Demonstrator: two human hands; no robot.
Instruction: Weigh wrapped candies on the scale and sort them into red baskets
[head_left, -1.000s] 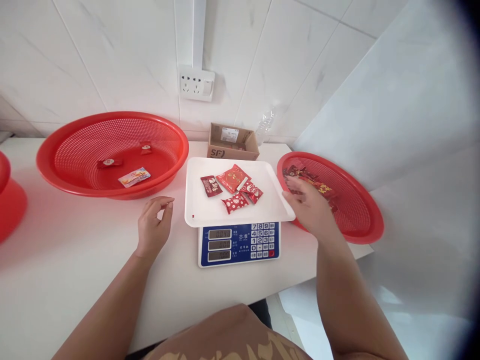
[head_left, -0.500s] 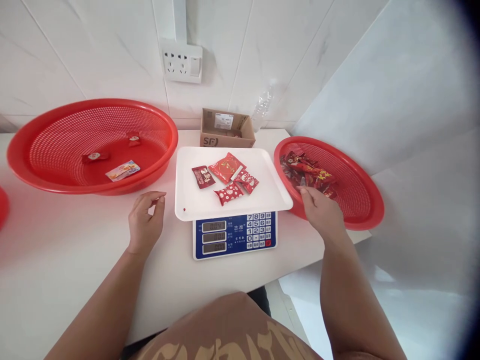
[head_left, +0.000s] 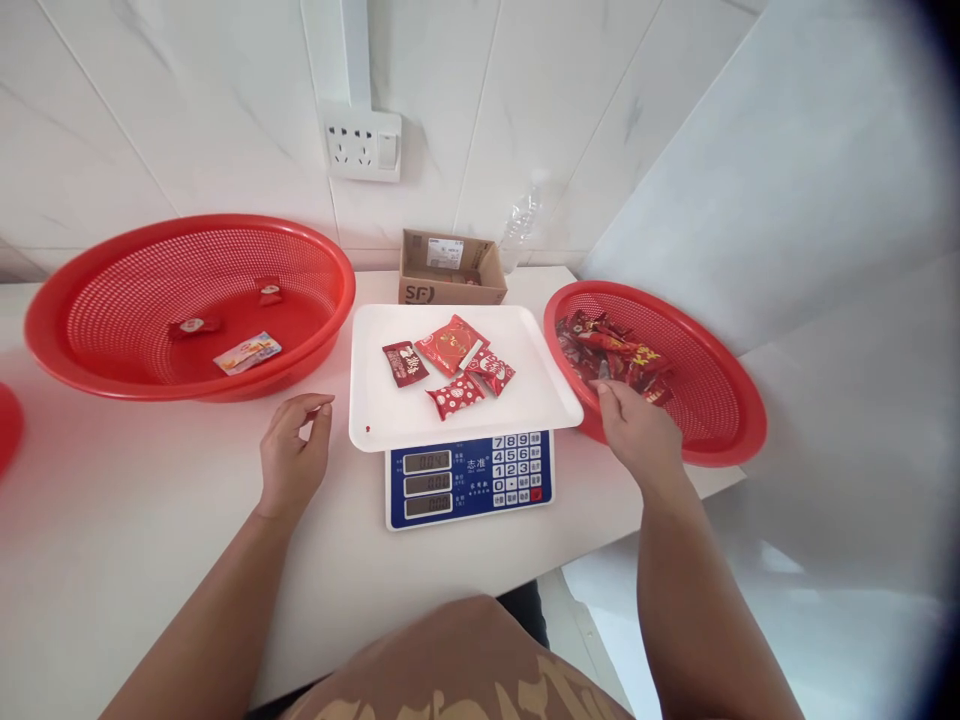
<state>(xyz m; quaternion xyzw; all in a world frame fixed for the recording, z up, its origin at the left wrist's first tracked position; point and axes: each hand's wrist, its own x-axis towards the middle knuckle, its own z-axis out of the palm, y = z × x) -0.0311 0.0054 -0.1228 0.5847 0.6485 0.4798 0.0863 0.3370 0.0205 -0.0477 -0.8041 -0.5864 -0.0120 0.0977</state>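
My right hand (head_left: 637, 430) reaches over the near rim of a small red mesh basket (head_left: 720, 440). Its fingers are bent down among a pile of red candy packets (head_left: 619, 350), and what they grip is hidden. My left hand (head_left: 292, 455) rests on the white tabletop left of a digital scale (head_left: 469, 480), fingers loosely curled and apart, holding nothing. The scale's white tray (head_left: 390, 415) carries several red candy packets (head_left: 450, 362).
A large red mesh basket (head_left: 322, 265) at the left holds three small packets (head_left: 247, 352). A cardboard box (head_left: 450, 270) and a clear plastic bottle (head_left: 521, 225) stand against the tiled wall under a socket (head_left: 364, 145). Part of another red item (head_left: 6, 420) shows at the left edge.
My right hand moved from the tray's right edge into the small basket and now sits among the packets. My left hand stayed put. The view shifted slightly.
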